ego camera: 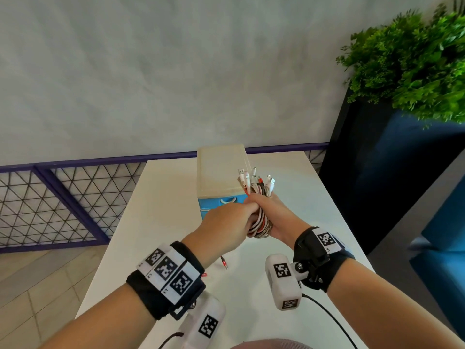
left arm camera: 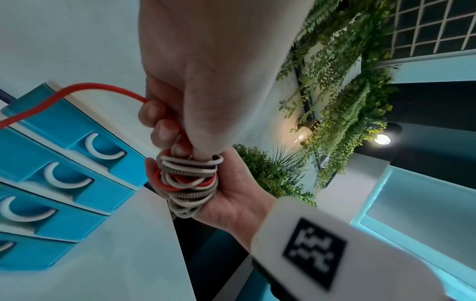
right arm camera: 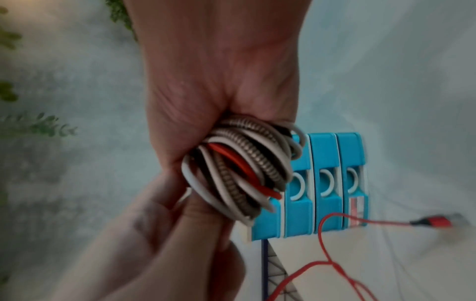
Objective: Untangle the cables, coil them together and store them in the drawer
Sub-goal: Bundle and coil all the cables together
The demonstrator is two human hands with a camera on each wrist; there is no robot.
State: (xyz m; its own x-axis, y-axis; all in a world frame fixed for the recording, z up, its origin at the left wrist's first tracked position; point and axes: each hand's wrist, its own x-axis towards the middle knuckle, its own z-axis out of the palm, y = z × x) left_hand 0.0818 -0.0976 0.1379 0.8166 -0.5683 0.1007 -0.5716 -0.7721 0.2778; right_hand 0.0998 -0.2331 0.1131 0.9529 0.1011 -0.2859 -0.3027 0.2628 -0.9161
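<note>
A coil of white, grey-braided and red cables (ego camera: pixel 261 224) is held above the white table (ego camera: pixel 163 197), its plug ends (ego camera: pixel 255 181) sticking up. My right hand (ego camera: pixel 273 210) grips the coil (right arm camera: pixel 239 173) in its fist. My left hand (ego camera: pixel 236 217) is curled against the coil (left arm camera: pixel 190 183), and its fingers (left arm camera: pixel 154 114) pinch the loose red cable (left arm camera: pixel 77 89). That red cable (right arm camera: pixel 332 244) trails down to its plug (right arm camera: pixel 435 222) on the table. Just behind the hands stands the blue drawer unit (ego camera: pixel 221 172), its drawers (left arm camera: pixel 77 163) closed.
A grey wall and a purple mesh railing (ego camera: pixel 63 197) lie beyond the table's far edge. At the right a dark planter (ego camera: pixel 372 172) holds green foliage (ego camera: pixel 415 66). Wrist camera leads hang near the table's front.
</note>
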